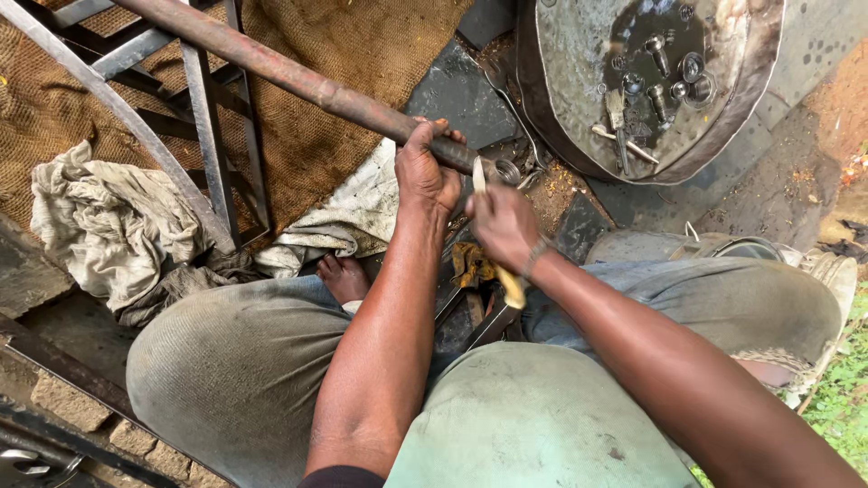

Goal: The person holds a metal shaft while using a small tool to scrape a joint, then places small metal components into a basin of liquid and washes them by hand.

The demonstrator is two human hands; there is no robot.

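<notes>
Here, seen from above, a person sits low on the ground with knees spread, both bare arms reaching forward over the lap. The left hand (425, 172) is wrapped tightly around a long rusty pipe (289, 77), gripping it close to its near end. The pipe runs on a slant from the upper left of the view down toward the middle, passing over a metal frame (212, 136) of grey bars. At the pipe's near end sits a small round metal ring (507, 171), just beside the left hand's fingers.

The right hand (502, 226) is closed in a fist around a slim tool (479, 176) with a pale blade and a yellowish handle (514, 289). The blade points up, its tip touching or nearly touching the pipe's end, between the two hands; the handle sticks out below the fist toward the person's body. A thin band circles the right wrist.

Under the frame lies coarse brown sacking (362, 45). A crumpled, dirty white rag (108, 226) lies at the left, and another pale cloth (353, 217) lies just below the pipe, near the left hand. A bare foot (344, 276) shows beneath the left forearm.

At the upper right stands a large, dented metal pan (561, 90), holding dark liquid, bolts and small round metal parts. Dark stone slabs (461, 90) lie between the pan and the sacking.
</notes>
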